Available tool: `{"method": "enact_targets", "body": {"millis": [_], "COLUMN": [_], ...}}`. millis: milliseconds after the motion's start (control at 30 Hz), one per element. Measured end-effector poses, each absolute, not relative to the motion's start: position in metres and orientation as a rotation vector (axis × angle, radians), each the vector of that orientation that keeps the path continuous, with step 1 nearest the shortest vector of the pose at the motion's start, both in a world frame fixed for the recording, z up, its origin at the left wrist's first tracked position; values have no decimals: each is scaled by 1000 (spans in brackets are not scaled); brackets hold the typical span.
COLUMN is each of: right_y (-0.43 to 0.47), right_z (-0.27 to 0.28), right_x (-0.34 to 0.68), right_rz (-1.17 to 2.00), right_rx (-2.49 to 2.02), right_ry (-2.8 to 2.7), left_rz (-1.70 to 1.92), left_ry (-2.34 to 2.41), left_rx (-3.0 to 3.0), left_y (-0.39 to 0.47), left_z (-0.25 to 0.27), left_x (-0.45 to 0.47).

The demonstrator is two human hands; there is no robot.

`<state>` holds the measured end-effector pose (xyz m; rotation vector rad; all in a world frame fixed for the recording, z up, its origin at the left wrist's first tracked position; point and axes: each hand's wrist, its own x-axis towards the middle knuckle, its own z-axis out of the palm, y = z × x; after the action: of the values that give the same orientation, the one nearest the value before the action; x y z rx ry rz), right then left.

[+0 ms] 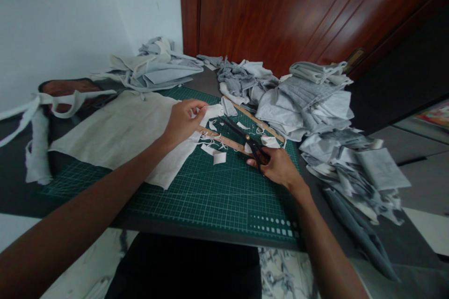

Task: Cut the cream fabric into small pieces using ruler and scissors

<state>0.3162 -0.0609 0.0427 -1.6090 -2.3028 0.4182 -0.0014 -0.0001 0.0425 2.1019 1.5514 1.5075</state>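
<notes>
A large piece of off-white fabric [129, 126] lies over the left part of a green cutting mat [196, 196]. My left hand [184, 121] pinches the fabric near its far right corner, thumb and forefinger together. In my right hand [278, 166] are black-handled scissors [247, 137], their blades pointing up and left toward that corner. Whether the blades touch the cloth I cannot tell. Under the scissors runs a wooden ruler [224, 140], partly covered by the fabric. Small white cloth scraps [219, 157] and loose threads are scattered around it.
Grey and white fabric piles stand at the back left [154, 72], back right [301, 98] and right edge [354, 173]. A second wooden strip [259, 121] lies along the mat's far side. White straps [66, 103] hang at far left. A brown door [280, 14] rises behind.
</notes>
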Motion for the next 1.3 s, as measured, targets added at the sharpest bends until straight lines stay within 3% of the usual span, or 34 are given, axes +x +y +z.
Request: {"method": "enact_targets", "body": {"millis": [1300], "right_y": [-58], "right_z": [42], "right_x": [320], "right_rz": [478], "right_rx": [-1533], "right_ry": [-2247], "left_rz": [1510], "left_ry": [1538], "left_rx": [2093], "left_y": [0], "left_z": [43], "left_x": [-1]}}
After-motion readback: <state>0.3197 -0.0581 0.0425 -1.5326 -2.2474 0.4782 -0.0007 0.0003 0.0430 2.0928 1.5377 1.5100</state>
